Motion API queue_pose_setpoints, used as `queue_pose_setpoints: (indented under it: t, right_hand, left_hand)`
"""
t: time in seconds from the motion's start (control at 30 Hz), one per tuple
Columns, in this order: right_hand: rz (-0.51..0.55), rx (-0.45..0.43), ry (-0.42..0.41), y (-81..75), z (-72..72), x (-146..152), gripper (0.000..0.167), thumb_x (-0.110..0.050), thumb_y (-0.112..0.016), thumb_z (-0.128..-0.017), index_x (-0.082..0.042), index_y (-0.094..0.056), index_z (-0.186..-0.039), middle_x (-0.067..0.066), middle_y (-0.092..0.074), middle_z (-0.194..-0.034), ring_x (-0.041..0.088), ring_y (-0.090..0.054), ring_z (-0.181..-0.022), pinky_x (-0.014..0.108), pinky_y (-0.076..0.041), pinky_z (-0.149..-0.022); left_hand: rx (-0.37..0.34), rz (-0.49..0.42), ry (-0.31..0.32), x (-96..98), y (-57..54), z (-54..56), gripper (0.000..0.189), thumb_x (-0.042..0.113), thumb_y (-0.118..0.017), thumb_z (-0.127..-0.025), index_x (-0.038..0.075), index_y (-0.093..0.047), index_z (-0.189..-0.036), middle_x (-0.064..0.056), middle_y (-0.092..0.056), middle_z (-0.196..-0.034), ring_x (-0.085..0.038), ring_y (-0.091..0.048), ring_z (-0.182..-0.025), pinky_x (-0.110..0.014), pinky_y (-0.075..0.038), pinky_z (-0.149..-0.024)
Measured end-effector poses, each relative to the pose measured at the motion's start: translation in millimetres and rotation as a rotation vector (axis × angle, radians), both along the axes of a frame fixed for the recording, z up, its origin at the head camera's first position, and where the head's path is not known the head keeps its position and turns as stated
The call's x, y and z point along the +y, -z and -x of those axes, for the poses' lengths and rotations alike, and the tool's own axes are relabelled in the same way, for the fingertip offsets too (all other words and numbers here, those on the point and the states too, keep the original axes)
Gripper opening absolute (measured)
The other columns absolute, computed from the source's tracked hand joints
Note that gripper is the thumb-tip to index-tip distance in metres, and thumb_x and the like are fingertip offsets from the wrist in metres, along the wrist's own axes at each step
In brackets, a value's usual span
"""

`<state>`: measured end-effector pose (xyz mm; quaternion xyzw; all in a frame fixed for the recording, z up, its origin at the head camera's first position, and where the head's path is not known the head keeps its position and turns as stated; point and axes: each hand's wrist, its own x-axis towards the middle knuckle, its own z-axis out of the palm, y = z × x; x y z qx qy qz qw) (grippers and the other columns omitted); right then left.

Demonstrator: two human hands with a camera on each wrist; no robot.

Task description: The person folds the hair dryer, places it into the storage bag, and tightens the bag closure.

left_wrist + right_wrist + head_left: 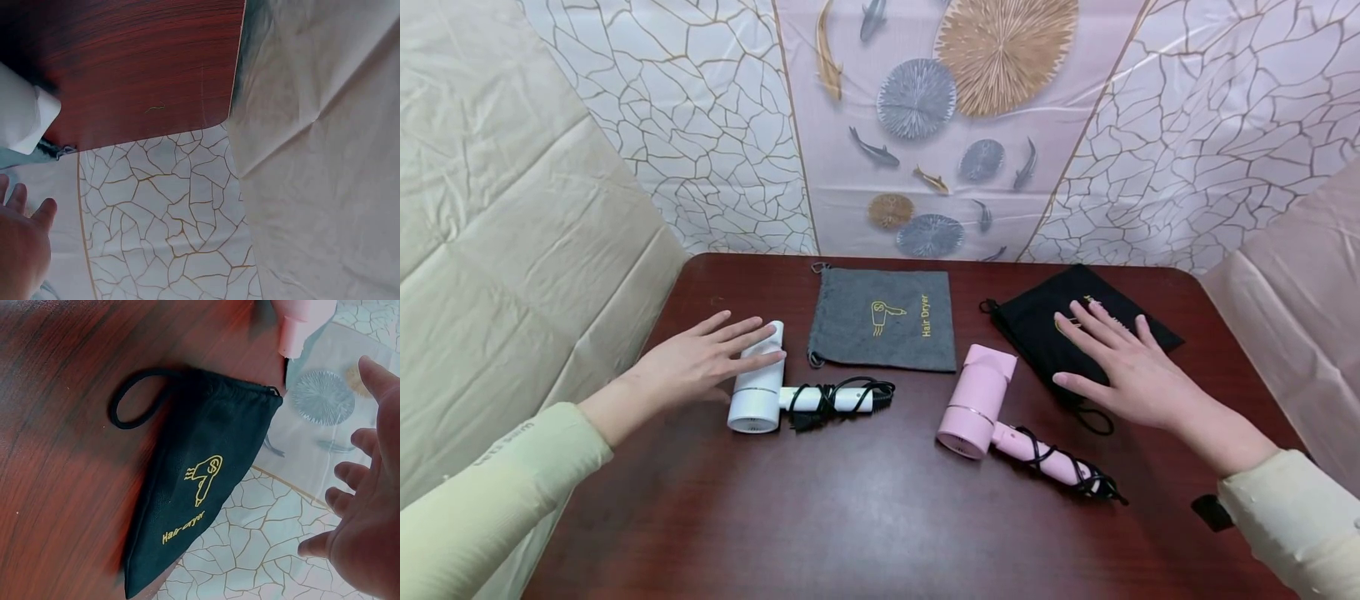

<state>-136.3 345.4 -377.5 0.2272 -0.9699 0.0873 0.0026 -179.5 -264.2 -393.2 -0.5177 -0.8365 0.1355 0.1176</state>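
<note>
Head: left hand (703, 358), spread, empty, over white dryer (756, 406), centre left; right hand (1127, 375), likewise, over black pouch (1037, 321), right; grey pouch (850, 321), pink dryer (979, 398), centre.
Left wrist: white dryer, left edge.
Right wrist: black pouch, centre.
Stage: apparently pre-grasp; next move calls for curling fingers.

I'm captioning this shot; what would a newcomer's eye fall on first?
Likely the white hair dryer at left and the pink hair dryer right of centre on the dark red table. Farther back lie a gray pouch near the middle and a black pouch at right, the right hand spread above it.
</note>
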Motion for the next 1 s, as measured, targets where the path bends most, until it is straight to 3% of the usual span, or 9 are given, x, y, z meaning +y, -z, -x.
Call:
queue_pose_setpoints:
  t: [0.17,0.27,0.4,0.8,1.0]
  right_hand:
    - [0.009,-0.01,0.0,0.8,1.4,-1,0.086,-0.048,-0.071,-0.101,-0.018,-0.029,-0.171,0.018,-0.02,-0.176,0.04,-0.01,-0.164,0.077,0.004,-0.123]
    - [0.015,-0.018,-0.005,1.7,1.9,-2,0.086,-0.047,-0.071,-0.102,-0.017,-0.029,-0.17,0.019,-0.021,-0.176,0.039,-0.009,-0.165,0.078,0.003,-0.123]
    - [0.025,-0.022,-0.018,3.5,2.3,-3,0.085,-0.046,-0.071,-0.102,-0.018,-0.029,-0.171,0.018,-0.021,-0.176,0.036,-0.008,-0.165,0.078,0.003,-0.123]
    - [0.097,-0.008,-0.098,2.4,-0.6,-16,0.082,-0.042,-0.073,-0.101,-0.022,-0.033,-0.169,0.016,-0.029,-0.174,0.033,-0.018,-0.164,0.072,-0.006,-0.127]
    - [0.105,-0.026,-0.123,0.3,-2.9,-24,0.079,-0.041,-0.076,-0.099,-0.017,-0.042,-0.166,0.019,-0.037,-0.17,0.041,-0.032,-0.158,0.072,-0.017,-0.125]
  left_hand:
    - [0.044,-0.013,0.044,-0.9,7.7,2.7,0.088,0.033,-0.097,-0.071,0.019,-0.062,-0.15,-0.015,-0.055,-0.157,-0.033,-0.055,-0.143,-0.056,-0.045,-0.115]
    - [0.071,0.004,0.064,0.1,10.8,2.6,0.075,0.011,-0.088,-0.079,0.02,-0.062,-0.149,-0.014,-0.057,-0.155,-0.032,-0.055,-0.143,-0.055,-0.046,-0.115]
    - [0.103,0.039,0.082,3.5,12.9,0.8,0.073,-0.009,-0.075,-0.083,0.021,-0.063,-0.149,-0.012,-0.058,-0.155,-0.032,-0.055,-0.144,-0.054,-0.047,-0.115]
    - [0.067,0.078,0.047,4.7,14.8,-4.0,0.07,-0.008,-0.073,-0.087,0.021,-0.063,-0.149,-0.01,-0.058,-0.156,-0.03,-0.054,-0.145,-0.054,-0.046,-0.116]
    - [0.078,0.063,0.063,4.5,18.4,-9.3,0.07,-0.005,-0.079,-0.082,0.021,-0.065,-0.146,-0.009,-0.061,-0.152,-0.028,-0.058,-0.141,-0.053,-0.047,-0.115]
